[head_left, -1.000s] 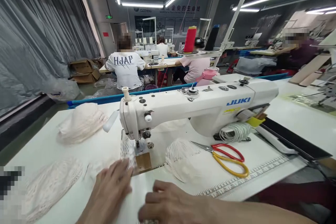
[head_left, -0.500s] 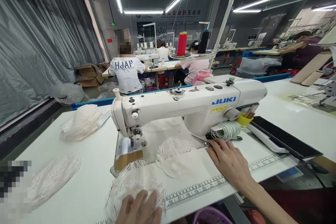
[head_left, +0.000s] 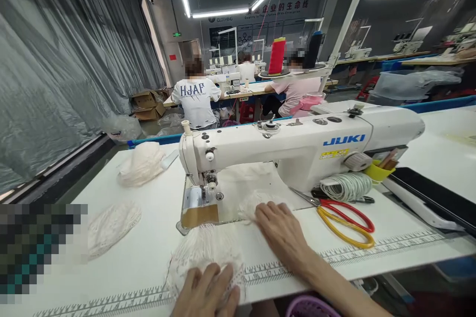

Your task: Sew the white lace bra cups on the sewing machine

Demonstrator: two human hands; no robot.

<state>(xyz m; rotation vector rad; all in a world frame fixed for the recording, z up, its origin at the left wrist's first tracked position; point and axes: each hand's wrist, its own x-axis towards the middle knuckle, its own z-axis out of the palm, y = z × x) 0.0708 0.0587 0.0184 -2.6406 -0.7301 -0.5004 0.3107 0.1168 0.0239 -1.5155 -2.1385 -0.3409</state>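
Observation:
A white JUKI sewing machine (head_left: 297, 146) stands on the white table (head_left: 148, 252). My left hand (head_left: 206, 292) lies flat, fingers apart, on a white lace piece (head_left: 203, 252) at the table's front edge, just below the needle plate. My right hand (head_left: 282, 233) rests fingers down on a second white lace piece (head_left: 253, 203) under the machine's arm; I cannot tell whether it pinches the lace. Red and yellow scissors (head_left: 345, 218) lie on the table just right of that hand.
More lace heaps lie at the left (head_left: 111, 225) and back left (head_left: 141, 163). A coil of white cord (head_left: 344, 185) and a yellow cup (head_left: 379, 171) sit by the machine's base. Red (head_left: 277, 57) and dark thread cones stand behind. Other people sew at far tables.
My right hand has moved left from the scissors onto the lace piece under the machine's arm, and the scissors now show. My left hand stays on the front lace piece. The view has shifted.

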